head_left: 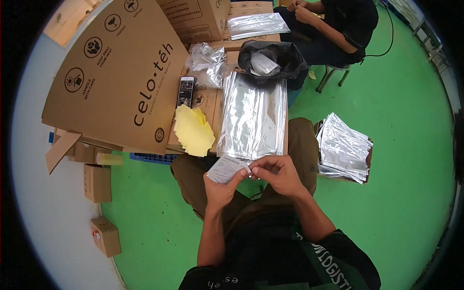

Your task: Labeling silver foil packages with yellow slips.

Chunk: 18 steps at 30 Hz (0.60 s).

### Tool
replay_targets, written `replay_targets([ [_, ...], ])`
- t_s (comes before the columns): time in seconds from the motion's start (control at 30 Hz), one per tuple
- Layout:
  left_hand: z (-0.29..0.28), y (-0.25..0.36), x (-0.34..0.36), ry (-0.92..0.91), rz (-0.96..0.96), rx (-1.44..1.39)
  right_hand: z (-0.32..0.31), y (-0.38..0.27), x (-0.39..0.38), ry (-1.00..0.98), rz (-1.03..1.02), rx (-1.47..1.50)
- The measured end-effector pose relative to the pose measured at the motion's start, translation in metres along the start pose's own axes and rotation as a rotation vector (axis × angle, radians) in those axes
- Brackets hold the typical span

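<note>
Above my lap, my left hand (223, 190) grips a white printed label (226, 169) between thumb and fingers. At the label's right corner, my right hand (278, 175) has thumb and forefinger pinched together; they seem to hold its edge. Just beyond both hands lies a stack of shiny silver pouches (251, 116) on cardboard. Left of the pouches is a fanned pile of yellow paper sheets (193, 130). A smartphone (185, 92) with its screen lit rests behind the yellow sheets.
A large carton (121, 67) stands at the left. Behind the pouches are a black plastic bag (290, 60) and clear plastic (207, 63). An open box of silver pouches (343, 147) sits on the green floor at right. Another person (333, 29) sits at the far side.
</note>
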<state>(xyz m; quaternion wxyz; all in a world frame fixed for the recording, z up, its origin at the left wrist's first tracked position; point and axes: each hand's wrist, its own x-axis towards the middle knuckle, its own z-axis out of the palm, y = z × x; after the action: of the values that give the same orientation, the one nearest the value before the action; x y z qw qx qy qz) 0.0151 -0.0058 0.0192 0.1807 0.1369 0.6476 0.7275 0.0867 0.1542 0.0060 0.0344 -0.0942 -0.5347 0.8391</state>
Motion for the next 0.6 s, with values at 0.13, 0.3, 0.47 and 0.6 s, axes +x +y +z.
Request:
replay_targets([
  [0.13, -0.002, 0.003, -0.001, 0.003, 0.005, -0.015, 0.0, -0.008, -0.002, -0.064, 0.02, -0.023],
  [0.3, -0.01, 0.002, -0.001, -0.113, -0.019, 0.098, -0.004, -0.005, -0.002, -0.053, 0.086, -0.06],
  [0.47, -0.012, 0.008, -0.001, -0.176, -0.045, 0.101, -0.004, -0.015, -0.003, -0.119, 0.063, -0.111],
  [0.6, -0.016, 0.005, 0.0, -0.21, -0.081, 0.035, -0.006, -0.013, -0.003, -0.159, 0.04, -0.086],
])
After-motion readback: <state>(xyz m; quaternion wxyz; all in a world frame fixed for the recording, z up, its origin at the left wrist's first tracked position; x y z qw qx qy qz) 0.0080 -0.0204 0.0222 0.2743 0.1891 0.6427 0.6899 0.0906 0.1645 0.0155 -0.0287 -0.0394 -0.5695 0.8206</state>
